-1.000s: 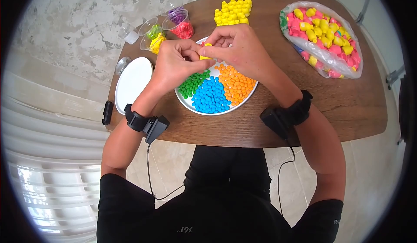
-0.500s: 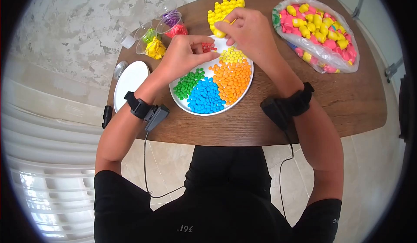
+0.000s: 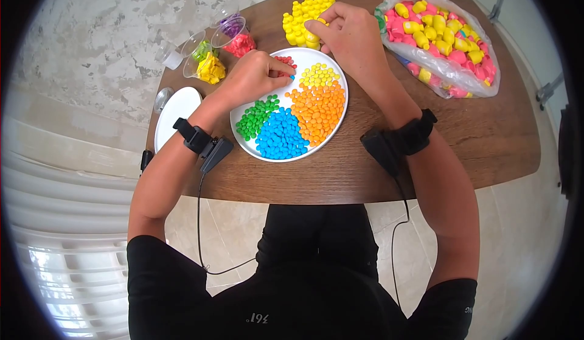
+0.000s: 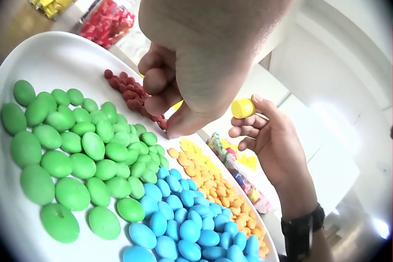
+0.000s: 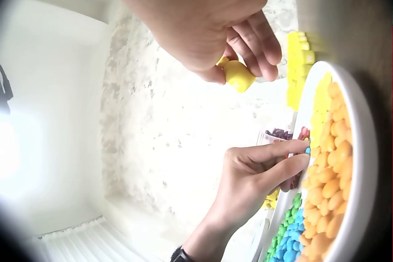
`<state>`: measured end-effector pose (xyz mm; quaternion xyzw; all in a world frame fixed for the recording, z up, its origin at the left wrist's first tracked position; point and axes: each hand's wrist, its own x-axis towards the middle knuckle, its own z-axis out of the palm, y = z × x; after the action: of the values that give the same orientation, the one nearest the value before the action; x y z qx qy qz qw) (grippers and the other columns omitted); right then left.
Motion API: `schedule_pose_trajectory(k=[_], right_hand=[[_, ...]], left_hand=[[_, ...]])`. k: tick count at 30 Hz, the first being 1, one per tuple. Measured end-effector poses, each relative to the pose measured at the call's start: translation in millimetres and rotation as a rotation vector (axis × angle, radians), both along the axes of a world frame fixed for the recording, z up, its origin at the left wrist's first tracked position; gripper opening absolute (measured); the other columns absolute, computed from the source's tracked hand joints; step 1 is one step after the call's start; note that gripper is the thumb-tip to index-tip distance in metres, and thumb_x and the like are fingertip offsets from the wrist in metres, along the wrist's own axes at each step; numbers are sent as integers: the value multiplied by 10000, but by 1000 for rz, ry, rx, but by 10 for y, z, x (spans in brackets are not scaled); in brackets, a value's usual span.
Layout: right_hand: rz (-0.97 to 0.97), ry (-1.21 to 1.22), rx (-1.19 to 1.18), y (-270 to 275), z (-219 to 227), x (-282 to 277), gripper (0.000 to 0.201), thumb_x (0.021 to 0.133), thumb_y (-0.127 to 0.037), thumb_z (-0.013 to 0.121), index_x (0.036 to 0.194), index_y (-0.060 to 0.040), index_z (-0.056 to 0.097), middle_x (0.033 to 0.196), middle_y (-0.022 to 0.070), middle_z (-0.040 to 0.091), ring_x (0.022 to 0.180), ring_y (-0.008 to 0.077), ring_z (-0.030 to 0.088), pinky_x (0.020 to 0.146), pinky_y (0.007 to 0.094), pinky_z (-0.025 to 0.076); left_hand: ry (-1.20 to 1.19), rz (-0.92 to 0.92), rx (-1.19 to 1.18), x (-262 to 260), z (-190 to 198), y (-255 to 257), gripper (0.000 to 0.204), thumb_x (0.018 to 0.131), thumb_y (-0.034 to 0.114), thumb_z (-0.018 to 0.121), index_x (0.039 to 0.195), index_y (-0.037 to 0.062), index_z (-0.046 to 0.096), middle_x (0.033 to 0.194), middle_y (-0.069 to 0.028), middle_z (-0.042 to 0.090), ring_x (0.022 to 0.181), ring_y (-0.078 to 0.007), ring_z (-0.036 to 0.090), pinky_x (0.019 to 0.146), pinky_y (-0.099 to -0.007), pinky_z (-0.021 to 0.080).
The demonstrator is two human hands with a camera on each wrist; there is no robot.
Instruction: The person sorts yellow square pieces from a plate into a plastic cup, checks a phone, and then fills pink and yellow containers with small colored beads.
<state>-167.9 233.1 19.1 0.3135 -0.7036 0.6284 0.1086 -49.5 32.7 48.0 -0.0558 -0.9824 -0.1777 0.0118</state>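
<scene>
A round white plate (image 3: 239,144) carries green (image 3: 257,118), blue (image 3: 281,134), orange (image 3: 316,112), yellow (image 3: 320,75) and red candies (image 4: 128,92) in separate patches. Over its upper left part, my left hand (image 3: 249,79) pinches a small blue candy (image 5: 307,150) between thumb and forefinger, beside the red ones. Up and to the right, my right hand (image 3: 359,41) holds a small yellow bottle-shaped piece (image 5: 239,76) by its narrow end, near several rows of similar yellow pieces (image 3: 301,20) standing beyond the plate.
Clear cups with yellow (image 3: 211,68), green, red (image 3: 240,45) and purple bits stand at the back left. A white oval plate (image 3: 176,115) lies at the left edge. At the back right is an open plastic bag (image 3: 447,81) of pink and yellow pieces.
My hands were together around a yellow piece over the plate and have parted. The right moved up and right with it; the left now pinches a blue candy by the red ones.
</scene>
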Motion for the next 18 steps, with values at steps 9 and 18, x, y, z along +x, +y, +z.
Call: schedule_pose_trajectory(k=[9, 18], right_hand=[[-12, -10, 31, -8, -25, -22, 353, 823, -304, 811, 886, 39, 754, 710, 236, 700, 655, 344, 712, 652, 431, 561], [-39, 47, 60, 10, -44, -57, 312, 858, -268, 808, 918, 32, 746, 689, 157, 710, 602, 231, 706, 586, 345, 540]], left_hand=[[-49, -2, 61, -51, -21, -6, 122, 871, 54, 787, 966, -23, 796, 742, -44, 732, 645, -53, 603, 590, -275, 494], [-115, 60, 288, 163, 94, 43, 55, 877, 19, 766, 854, -28, 749, 725, 31, 681, 652, -20, 588, 578, -225, 463]])
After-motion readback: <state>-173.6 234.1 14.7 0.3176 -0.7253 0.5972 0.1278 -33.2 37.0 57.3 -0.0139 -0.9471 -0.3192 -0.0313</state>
